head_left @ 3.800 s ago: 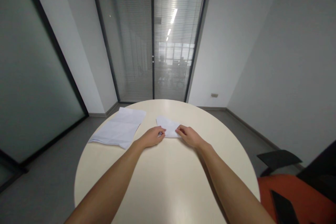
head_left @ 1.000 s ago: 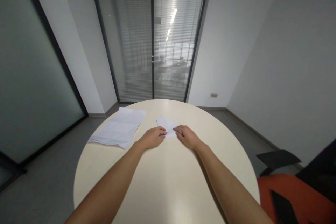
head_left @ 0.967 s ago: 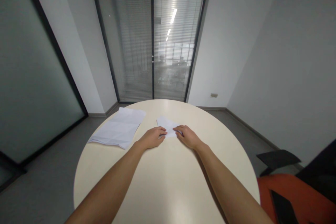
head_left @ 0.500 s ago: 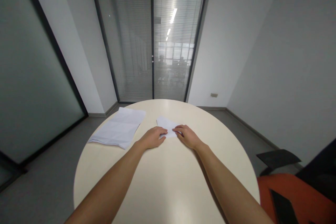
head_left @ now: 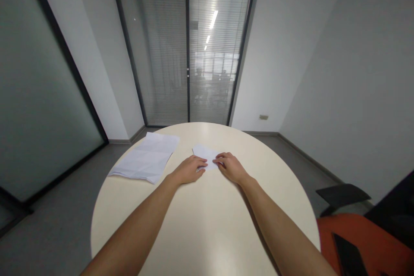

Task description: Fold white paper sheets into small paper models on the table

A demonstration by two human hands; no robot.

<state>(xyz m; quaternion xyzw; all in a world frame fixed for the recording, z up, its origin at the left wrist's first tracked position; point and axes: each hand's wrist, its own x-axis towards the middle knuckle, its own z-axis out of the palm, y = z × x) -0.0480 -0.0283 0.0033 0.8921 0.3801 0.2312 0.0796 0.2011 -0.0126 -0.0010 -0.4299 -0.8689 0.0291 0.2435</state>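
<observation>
Left: loose white sheets (head_left: pixel 145 155) reaching table (head_left: pixel 207 224) edge; nudge from left forearm could send them over. Left hand (head_left: pixel 190 169) on near-left part of small paper (head_left: pixel 204 152); pinching or merely pressing, cannot tell. Paper between hands, seemingly folded; uneven pressure could skew fold. Right hand (head_left: pixel 232 168) at its right side, grip likewise unclear; sideways tug could crumple it.

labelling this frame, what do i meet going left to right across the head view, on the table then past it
Stack of paper → left hand → right hand → orange chair. Smaller paper left out: both hands overlap it.
</observation>
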